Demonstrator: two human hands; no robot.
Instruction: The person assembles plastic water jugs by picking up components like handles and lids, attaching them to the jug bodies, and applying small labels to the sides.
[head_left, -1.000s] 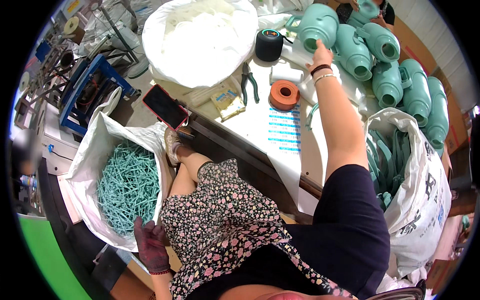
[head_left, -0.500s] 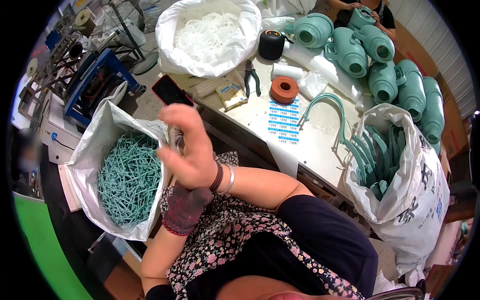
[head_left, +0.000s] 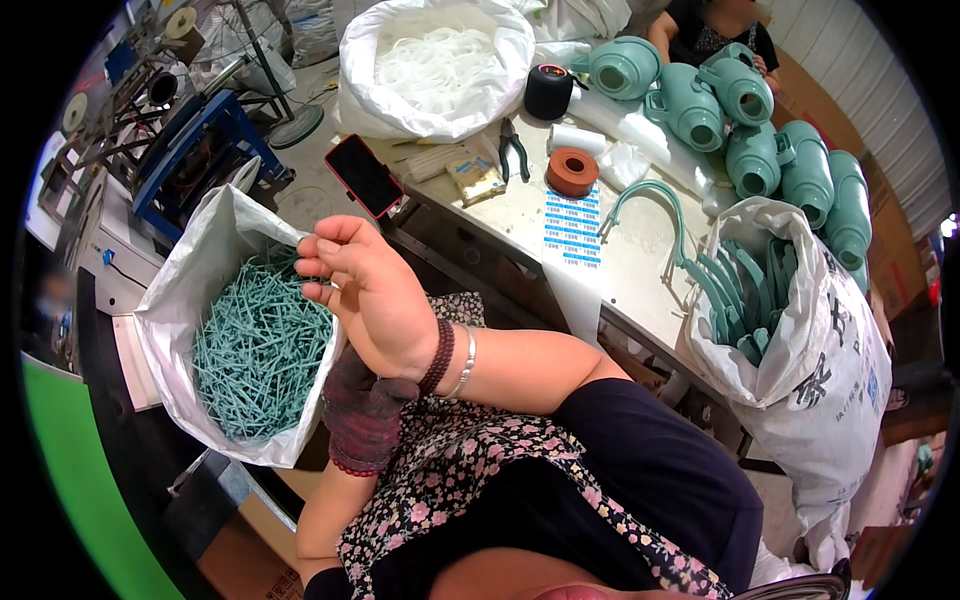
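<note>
My right hand (head_left: 372, 300), bare with a dark beaded bracelet and a silver bangle, hovers at the near right rim of a white woven bag (head_left: 165, 385). Its fingers are loosely curled and apart, with no object visible in them. Thin green plastic sticks (head_left: 255, 355) fill that bag. My left hand (head_left: 362, 415), in a dark red and black glove, is just below the right wrist. Its fingers are closed, and the right hand hides part of them, so what they hold cannot be made out.
On the white table (head_left: 640, 290) are pliers (head_left: 513, 155), an orange tape roll (head_left: 573, 172), a label sheet (head_left: 572, 230), a black speaker (head_left: 548, 92) and green jug bodies (head_left: 690, 108). A bag of green handles (head_left: 830, 390) stands right. A phone (head_left: 364, 176) lies at the table's left edge. Another person (head_left: 690, 35) sits opposite.
My right hand's fingers have curled from a wider spread and point toward the bag of sticks. The gloved left hand stays beneath the right wrist. The whole view has shifted slightly.
</note>
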